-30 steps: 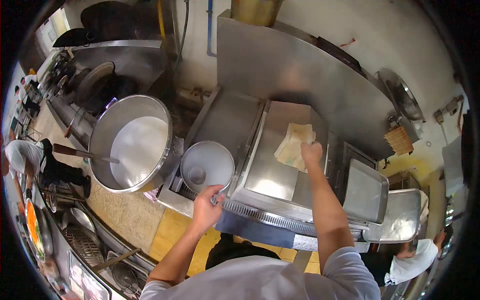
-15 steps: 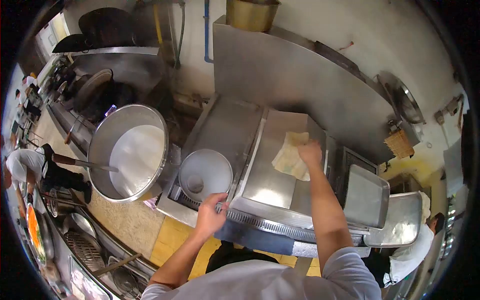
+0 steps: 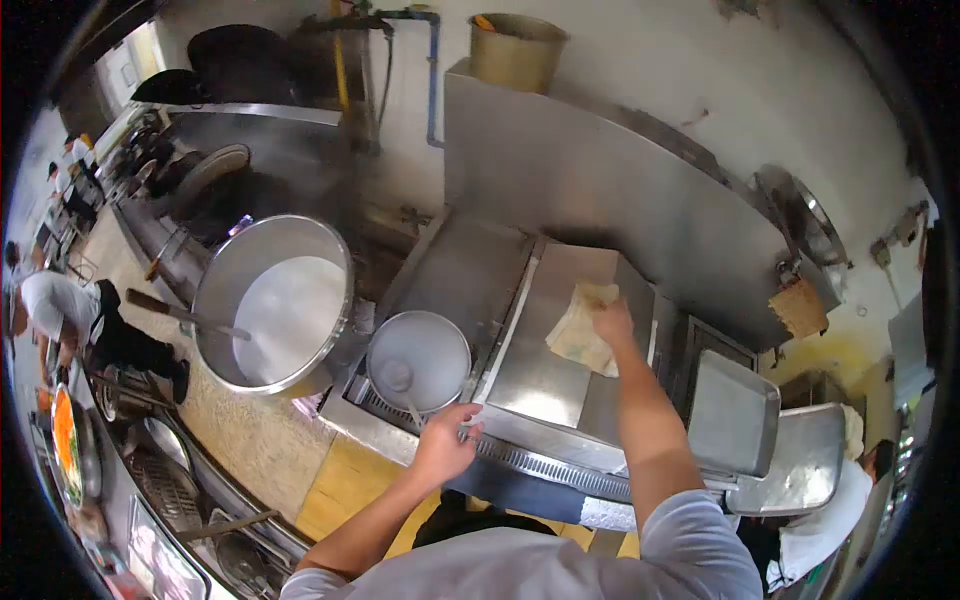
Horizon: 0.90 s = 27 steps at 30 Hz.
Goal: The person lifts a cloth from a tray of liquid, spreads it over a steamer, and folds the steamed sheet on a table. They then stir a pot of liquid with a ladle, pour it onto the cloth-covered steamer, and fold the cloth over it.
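My right hand is closed on a pale, creased cloth that lies flat on a stainless-steel cover. Loosely curled, my left hand hovers by the counter's front edge, a gap showing between thumb and fingers. Just beyond it sits a round metal pot, with a ladle inside whose handle runs toward my left hand. The handle's end is hidden by that hand.
To the left stands a big steel pot of white liquid, a long-handled tool resting in it. Flat metal trays are on the right. A person bends at the far left; another person's white sleeve shows at right.
The whole view has shifted a little. My left hand has moved slightly right, and the ladle handle now shows beside it. My right hand stays on the cloth.
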{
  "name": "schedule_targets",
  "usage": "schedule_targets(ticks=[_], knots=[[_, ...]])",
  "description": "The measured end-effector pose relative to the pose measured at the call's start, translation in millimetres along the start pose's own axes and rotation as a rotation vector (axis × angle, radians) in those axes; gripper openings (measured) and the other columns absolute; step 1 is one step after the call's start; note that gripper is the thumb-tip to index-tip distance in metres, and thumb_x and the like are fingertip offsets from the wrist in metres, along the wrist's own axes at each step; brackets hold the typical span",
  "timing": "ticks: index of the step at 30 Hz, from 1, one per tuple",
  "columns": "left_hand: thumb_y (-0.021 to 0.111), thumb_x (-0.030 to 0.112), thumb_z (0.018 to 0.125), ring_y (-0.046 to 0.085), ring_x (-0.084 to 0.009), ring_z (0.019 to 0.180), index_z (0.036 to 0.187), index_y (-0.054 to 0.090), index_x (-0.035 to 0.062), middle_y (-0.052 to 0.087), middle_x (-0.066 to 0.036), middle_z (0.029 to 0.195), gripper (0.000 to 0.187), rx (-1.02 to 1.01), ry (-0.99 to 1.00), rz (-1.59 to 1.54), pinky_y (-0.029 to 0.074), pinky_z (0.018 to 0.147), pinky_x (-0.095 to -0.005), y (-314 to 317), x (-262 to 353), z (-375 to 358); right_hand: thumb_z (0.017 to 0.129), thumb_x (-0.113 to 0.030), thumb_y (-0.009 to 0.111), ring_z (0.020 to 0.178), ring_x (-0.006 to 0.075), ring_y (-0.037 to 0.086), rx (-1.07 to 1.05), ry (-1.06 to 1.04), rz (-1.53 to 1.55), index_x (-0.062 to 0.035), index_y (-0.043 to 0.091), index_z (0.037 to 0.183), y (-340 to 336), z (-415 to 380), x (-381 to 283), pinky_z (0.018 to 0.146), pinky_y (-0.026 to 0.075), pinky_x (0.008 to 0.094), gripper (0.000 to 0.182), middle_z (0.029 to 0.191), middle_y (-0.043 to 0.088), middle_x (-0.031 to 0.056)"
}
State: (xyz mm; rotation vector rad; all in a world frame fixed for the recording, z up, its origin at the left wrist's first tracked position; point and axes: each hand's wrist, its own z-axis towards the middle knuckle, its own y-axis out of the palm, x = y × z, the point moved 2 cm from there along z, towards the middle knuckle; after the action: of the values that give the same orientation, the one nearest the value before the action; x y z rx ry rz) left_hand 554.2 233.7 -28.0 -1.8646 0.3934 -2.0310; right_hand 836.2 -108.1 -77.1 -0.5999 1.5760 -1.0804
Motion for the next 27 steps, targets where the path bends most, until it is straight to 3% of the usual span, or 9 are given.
schedule_targets(ticks=[3, 7, 9, 11, 15, 18, 22, 25, 27], knots=[[0.07, 0.008, 0.088, 0.071, -0.0358, 0.097, 0.117, 0.07, 0.0035, 0.071, -0.02, 0.11, 0.03, 0.019, -0.023, -0.015, 0.057, 0.084, -0.0432, 3, -2, -23, 0.091, -0.035, 0.071, 0.123, 0.0463, 0.058, 0.019, -0.086, 0.09, 0.0065, 0.046, 0.137, -8, -12, 11, 0.103, 0.047, 0.0506, 0.066, 0.126, 0.06, 0.0332], [0.071, 0.011, 0.091, 0.073, -0.0305, 0.099, 0.119, 0.07, 0.0025, 0.073, -0.019, 0.111, 0.029, 0.017, -0.115, -0.012, 0.057, 0.088, -0.0402, 11, 2, -62, 0.086, -0.026, 0.075, 0.116, 0.0437, 0.057, 0.253, -0.316, 0.213, 0.0068, 0.053, 0.131, -51, -116, -2, 0.102, 0.045, 0.0508, 0.06, 0.121, 0.058, 0.0288], [0.07, 0.013, 0.092, 0.073, -0.0304, 0.1, 0.121, 0.069, 0.0029, 0.073, -0.019, 0.112, 0.03, 0.008, -0.152, 0.011, 0.057, 0.089, -0.0403, 15, 13, -81, 0.085, -0.022, 0.076, 0.109, 0.0412, 0.06, 0.157, -0.301, 0.235, 0.0046, 0.06, 0.123, -55, -170, -8, 0.096, 0.047, 0.0504, 0.049, 0.117, 0.061, 0.0252], [0.07, 0.014, 0.093, 0.073, -0.0312, 0.101, 0.123, 0.068, 0.0039, 0.072, -0.019, 0.114, 0.032, 0.019, -0.186, 0.03, 0.057, 0.089, -0.0414, 20, 25, -103, 0.083, -0.018, 0.078, 0.093, 0.0321, 0.065, 0.009, -0.422, 0.283, -0.0008, 0.065, 0.114, -41, -220, 0, 0.082, 0.054, 0.0412, 0.038, 0.105, 0.065, 0.0178], [0.069, 0.018, 0.093, 0.073, -0.0321, 0.099, 0.126, 0.066, 0.005, 0.072, -0.018, 0.116, 0.036, 0.132, -0.24, 0.085, 0.057, 0.087, -0.0432, 49, 24, -157, 0.081, -0.018, 0.08, 0.082, 0.0262, 0.066, -0.306, -0.651, 0.445, -0.0014, 0.067, 0.111, -21, -323, 9, 0.075, 0.055, 0.0383, 0.036, 0.101, 0.067, 0.0147], [0.071, 0.019, 0.092, 0.073, -0.0308, 0.097, 0.126, 0.067, 0.0047, 0.073, -0.018, 0.114, 0.038, 0.212, -0.318, 0.088, 0.057, 0.086, -0.0424, 64, 36, -207, 0.082, -0.016, 0.079, 0.084, 0.0263, 0.067, -0.566, -0.745, 0.415, -0.001, 0.067, 0.111, -15, -375, 20, 0.077, 0.055, 0.0387, 0.035, 0.103, 0.068, 0.0149], [0.072, 0.018, 0.091, 0.073, -0.0304, 0.097, 0.127, 0.067, 0.0042, 0.073, -0.018, 0.116, 0.039, 0.287, -0.427, 0.091, 0.058, 0.086, -0.042, 74, 50, -273, 0.083, -0.014, 0.077, 0.086, 0.0283, 0.069, -0.745, -0.929, 0.4, 0.0007, 0.067, 0.112, -21, -429, 23, 0.076, 0.056, 0.0403, 0.034, 0.1, 0.068, 0.0167], [0.072, 0.018, 0.091, 0.073, -0.0297, 0.099, 0.127, 0.067, 0.0032, 0.073, -0.018, 0.118, 0.039, 0.428, -0.508, 0.118, 0.058, 0.088, -0.0415, 78, 57, -319, 0.085, -0.018, 0.075, 0.093, 0.036, 0.068, -0.918, -1.016, 0.39, 0.0009, 0.066, 0.112, -27, -464, 20, 0.082, 0.055, 0.0449, 0.034, 0.104, 0.067, 0.0203], [0.072, 0.019, 0.092, 0.074, -0.029, 0.1, 0.126, 0.067, 0.0026, 0.072, -0.017, 0.12, 0.038, 0.532, -0.545, 0.128, 0.058, 0.089, -0.0412, 82, 54, -351, 0.086, -0.018, 0.074, 0.092, 0.0343, 0.069, -0.966, -1.121, 0.396, 0.002, 0.066, 0.112, -15, -485, 21, 0.082, 0.056, 0.0439, 0.034, 0.105, 0.068, 0.0202]])
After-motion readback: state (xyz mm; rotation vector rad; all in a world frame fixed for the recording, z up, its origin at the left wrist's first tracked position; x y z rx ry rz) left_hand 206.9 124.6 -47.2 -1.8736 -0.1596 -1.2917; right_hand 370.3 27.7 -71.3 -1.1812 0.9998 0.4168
